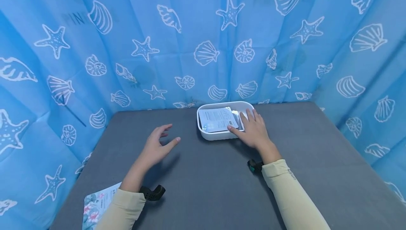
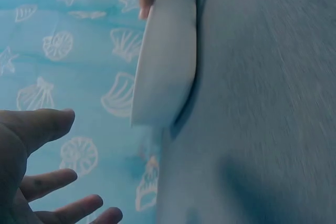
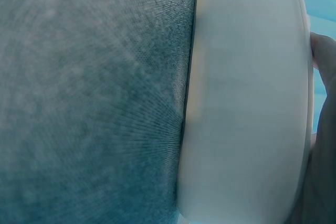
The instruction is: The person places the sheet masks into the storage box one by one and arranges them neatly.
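Observation:
My right hand [image 1: 252, 132] lies over the right end of a white plastic bin [image 1: 219, 136], its fingers spread and reaching inside, the thumb by the edge of a flat sachet. That pale sachet [image 1: 216, 117], printed with small text, lies in the bin's left part; a silvery packet [image 1: 235, 113] shows partly beneath it. To the left of the bin, my left hand [image 1: 155, 147] hovers above the table, fingers loosely bent and holding nothing. The left wrist view shows the same hand [image 2: 37, 166] apart from the bin's side wall [image 2: 168, 56].
Another sachet with a floral print [image 1: 92, 209] lies at the table's front left, partly covered by the left sleeve. A grey cloth [image 1: 209, 180] covers the table. Behind and along both sides hangs a blue curtain [image 1: 190, 22] with shell and starfish drawings.

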Motion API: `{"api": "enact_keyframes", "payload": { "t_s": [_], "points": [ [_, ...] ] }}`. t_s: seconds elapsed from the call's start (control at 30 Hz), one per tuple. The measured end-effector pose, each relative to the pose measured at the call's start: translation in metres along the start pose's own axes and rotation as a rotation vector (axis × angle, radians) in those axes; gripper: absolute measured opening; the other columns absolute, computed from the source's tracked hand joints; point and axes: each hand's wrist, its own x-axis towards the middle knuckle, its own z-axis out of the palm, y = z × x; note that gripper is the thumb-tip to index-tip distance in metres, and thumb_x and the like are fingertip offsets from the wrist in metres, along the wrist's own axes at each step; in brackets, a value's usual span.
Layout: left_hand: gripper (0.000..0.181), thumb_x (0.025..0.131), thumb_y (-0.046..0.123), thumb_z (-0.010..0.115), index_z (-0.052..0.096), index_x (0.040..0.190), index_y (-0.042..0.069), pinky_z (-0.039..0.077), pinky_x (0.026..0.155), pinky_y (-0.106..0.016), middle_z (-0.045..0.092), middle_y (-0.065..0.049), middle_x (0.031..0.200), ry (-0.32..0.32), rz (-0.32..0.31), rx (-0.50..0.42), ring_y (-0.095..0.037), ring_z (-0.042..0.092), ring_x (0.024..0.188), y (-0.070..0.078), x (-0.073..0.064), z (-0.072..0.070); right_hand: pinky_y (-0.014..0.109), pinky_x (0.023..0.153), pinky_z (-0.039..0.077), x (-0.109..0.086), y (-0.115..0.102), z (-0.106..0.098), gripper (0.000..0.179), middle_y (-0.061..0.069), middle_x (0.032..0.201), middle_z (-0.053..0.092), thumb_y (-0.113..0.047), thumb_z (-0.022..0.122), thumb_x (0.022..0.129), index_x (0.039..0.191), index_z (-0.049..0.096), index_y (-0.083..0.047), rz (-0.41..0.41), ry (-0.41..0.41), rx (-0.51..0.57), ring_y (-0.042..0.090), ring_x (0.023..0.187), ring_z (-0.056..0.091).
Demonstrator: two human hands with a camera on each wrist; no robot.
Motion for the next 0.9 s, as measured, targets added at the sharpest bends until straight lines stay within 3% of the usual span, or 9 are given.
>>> {"api": "enact_keyframes", "payload": {
  "t_s": [0.27, 0.63, 0.9],
  "points": [
    [0.069, 0.103, 0.046, 0.07, 0.046, 0.159, 0.015, 0.049, 0.111, -0.064, 0.047, -0.019, 0.16, 0.021, -0.035, 0.013, -0.044, 0.051, 0.144, -0.025, -0.024, -0.028, 0.066, 0.132, 0.005, -0.001, 0.002, 0.001, 0.101, 0.026, 0.176, 0.012, -0.075, 0.044, 0.1, 0.167, 0.027, -0.002, 0.006, -0.007, 0.007, 0.048, 0.165, 0.0],
    [0.075, 0.104, 0.054, 0.064, 0.045, 0.158, 0.007, 0.048, 0.111, -0.065, 0.047, -0.026, 0.159, 0.043, -0.146, 0.089, -0.051, 0.049, 0.143, -0.064, -0.059, -0.078, 0.065, 0.132, 0.006, -0.001, 0.001, 0.001, 0.104, 0.027, 0.176, 0.013, -0.079, 0.041, 0.099, 0.166, 0.028, -0.001, 0.004, 0.001, 0.013, 0.048, 0.164, 0.002],
    [0.077, 0.103, 0.053, 0.065, 0.045, 0.157, 0.003, 0.046, 0.113, -0.066, 0.048, -0.029, 0.158, 0.059, -0.27, 0.104, -0.052, 0.046, 0.145, -0.078, -0.085, -0.093, 0.064, 0.132, 0.005, -0.002, 0.0, 0.0, 0.101, 0.026, 0.176, 0.014, -0.077, 0.042, 0.1, 0.167, 0.028, -0.002, 0.013, -0.006, -0.006, 0.047, 0.165, 0.001]
  ]
}}
